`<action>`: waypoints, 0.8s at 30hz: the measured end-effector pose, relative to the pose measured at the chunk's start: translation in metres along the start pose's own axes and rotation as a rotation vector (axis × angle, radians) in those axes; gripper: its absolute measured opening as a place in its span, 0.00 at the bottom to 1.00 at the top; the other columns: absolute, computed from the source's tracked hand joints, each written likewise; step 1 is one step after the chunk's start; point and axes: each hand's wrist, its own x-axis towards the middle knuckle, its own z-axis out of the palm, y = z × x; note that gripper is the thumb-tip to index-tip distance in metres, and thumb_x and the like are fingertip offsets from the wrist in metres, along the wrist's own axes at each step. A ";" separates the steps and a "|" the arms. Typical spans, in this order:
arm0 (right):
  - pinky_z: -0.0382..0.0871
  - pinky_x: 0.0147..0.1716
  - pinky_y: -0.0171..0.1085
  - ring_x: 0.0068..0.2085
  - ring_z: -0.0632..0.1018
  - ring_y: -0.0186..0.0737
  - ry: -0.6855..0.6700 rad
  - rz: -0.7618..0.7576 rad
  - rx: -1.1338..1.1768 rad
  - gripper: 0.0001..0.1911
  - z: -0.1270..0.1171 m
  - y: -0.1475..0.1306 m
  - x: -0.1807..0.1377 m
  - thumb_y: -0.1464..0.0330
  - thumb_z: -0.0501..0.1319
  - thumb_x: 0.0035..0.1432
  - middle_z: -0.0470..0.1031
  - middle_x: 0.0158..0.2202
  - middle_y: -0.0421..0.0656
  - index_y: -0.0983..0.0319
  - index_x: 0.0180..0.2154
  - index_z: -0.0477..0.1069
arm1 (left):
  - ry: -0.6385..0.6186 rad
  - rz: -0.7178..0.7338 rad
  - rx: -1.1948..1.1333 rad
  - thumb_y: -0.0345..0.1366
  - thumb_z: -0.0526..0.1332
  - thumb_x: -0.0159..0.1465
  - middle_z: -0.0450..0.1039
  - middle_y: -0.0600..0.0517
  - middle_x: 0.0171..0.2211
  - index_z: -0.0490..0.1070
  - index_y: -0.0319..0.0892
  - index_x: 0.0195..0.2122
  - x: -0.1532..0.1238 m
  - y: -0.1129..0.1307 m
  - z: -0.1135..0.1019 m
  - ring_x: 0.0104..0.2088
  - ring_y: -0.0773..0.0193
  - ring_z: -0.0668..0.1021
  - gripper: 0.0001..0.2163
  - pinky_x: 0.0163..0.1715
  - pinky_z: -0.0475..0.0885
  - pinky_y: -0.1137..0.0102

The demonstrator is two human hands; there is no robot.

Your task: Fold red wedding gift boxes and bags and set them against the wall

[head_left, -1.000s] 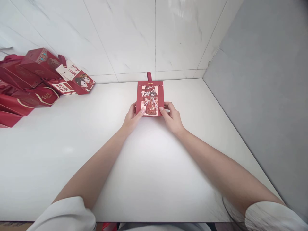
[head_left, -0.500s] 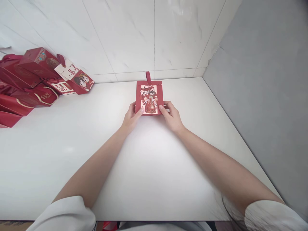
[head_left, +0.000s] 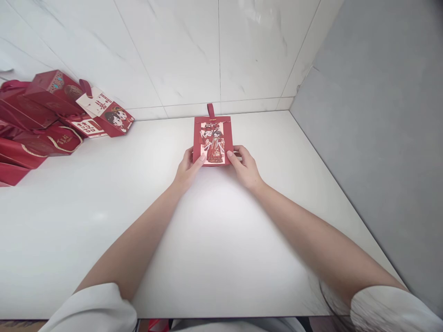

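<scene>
A small red gift box (head_left: 212,138) with a picture of a cartoon couple and a red ribbon loop on top rests on the white table (head_left: 214,249), near the back wall. My left hand (head_left: 188,168) grips its lower left corner, thumb on the front face. My right hand (head_left: 244,167) grips the lower right corner in the same way, fingers curled behind the side. Both forearms reach forward from white sleeves at the bottom of the view.
A pile of red gift boxes and bags (head_left: 44,115) lies at the far left against the white marble wall (head_left: 180,50). A grey wall (head_left: 377,129) bounds the table on the right. The table's near edge runs along the bottom.
The box and both hands hold their grip; the whole scene has shifted slightly left in view as the head moved. Nothing else has changed.
</scene>
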 end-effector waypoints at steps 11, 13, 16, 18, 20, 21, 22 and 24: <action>0.73 0.49 0.47 0.50 0.78 0.47 -0.007 0.005 0.000 0.25 -0.001 -0.001 0.001 0.45 0.58 0.63 0.76 0.54 0.49 0.58 0.47 0.70 | 0.006 0.021 0.033 0.57 0.66 0.61 0.71 0.41 0.63 0.65 0.42 0.58 0.002 -0.005 -0.002 0.64 0.48 0.73 0.32 0.64 0.69 0.56; 0.73 0.49 0.47 0.50 0.78 0.47 -0.005 0.003 -0.003 0.25 -0.001 0.000 0.001 0.45 0.58 0.63 0.76 0.54 0.50 0.58 0.47 0.70 | 0.003 0.027 0.038 0.58 0.66 0.61 0.71 0.41 0.63 0.65 0.42 0.58 0.003 -0.006 -0.003 0.64 0.49 0.73 0.32 0.64 0.70 0.57; 0.73 0.49 0.47 0.49 0.78 0.47 -0.001 -0.001 -0.004 0.25 0.000 0.001 0.001 0.44 0.58 0.63 0.76 0.53 0.49 0.58 0.46 0.70 | 0.007 0.035 0.035 0.58 0.67 0.60 0.71 0.41 0.63 0.65 0.42 0.57 0.003 -0.006 -0.002 0.63 0.49 0.73 0.32 0.63 0.70 0.57; 0.74 0.49 0.47 0.50 0.78 0.47 0.001 -0.004 -0.003 0.26 0.000 0.001 0.002 0.43 0.58 0.62 0.76 0.53 0.48 0.57 0.46 0.70 | 0.006 0.040 0.030 0.57 0.66 0.61 0.71 0.41 0.63 0.66 0.43 0.57 0.003 -0.005 -0.002 0.63 0.49 0.73 0.30 0.63 0.70 0.57; 0.74 0.49 0.46 0.50 0.78 0.46 0.003 -0.005 -0.005 0.26 0.000 0.001 0.002 0.43 0.58 0.62 0.76 0.53 0.48 0.57 0.46 0.71 | 0.002 0.044 0.029 0.56 0.66 0.62 0.71 0.42 0.63 0.66 0.43 0.57 0.003 -0.005 -0.002 0.63 0.49 0.74 0.29 0.63 0.71 0.58; 0.74 0.50 0.46 0.49 0.78 0.46 0.002 -0.004 -0.006 0.26 0.000 0.001 0.002 0.43 0.58 0.62 0.76 0.53 0.48 0.57 0.46 0.71 | 0.003 0.043 0.031 0.56 0.66 0.62 0.71 0.42 0.63 0.66 0.43 0.57 0.003 -0.005 -0.002 0.63 0.49 0.74 0.29 0.62 0.71 0.58; 0.74 0.50 0.46 0.49 0.78 0.46 0.002 -0.003 -0.007 0.26 0.000 0.001 0.002 0.43 0.58 0.62 0.76 0.54 0.48 0.57 0.46 0.71 | 0.006 0.043 0.031 0.56 0.66 0.62 0.71 0.42 0.63 0.66 0.43 0.57 0.003 -0.005 -0.001 0.63 0.49 0.74 0.29 0.62 0.71 0.58; 0.74 0.50 0.46 0.49 0.78 0.46 0.002 -0.003 -0.004 0.26 0.000 0.001 0.002 0.43 0.58 0.63 0.76 0.54 0.48 0.57 0.46 0.71 | 0.010 0.043 0.029 0.57 0.66 0.61 0.71 0.42 0.62 0.66 0.43 0.57 0.003 -0.005 -0.001 0.63 0.49 0.74 0.30 0.62 0.71 0.58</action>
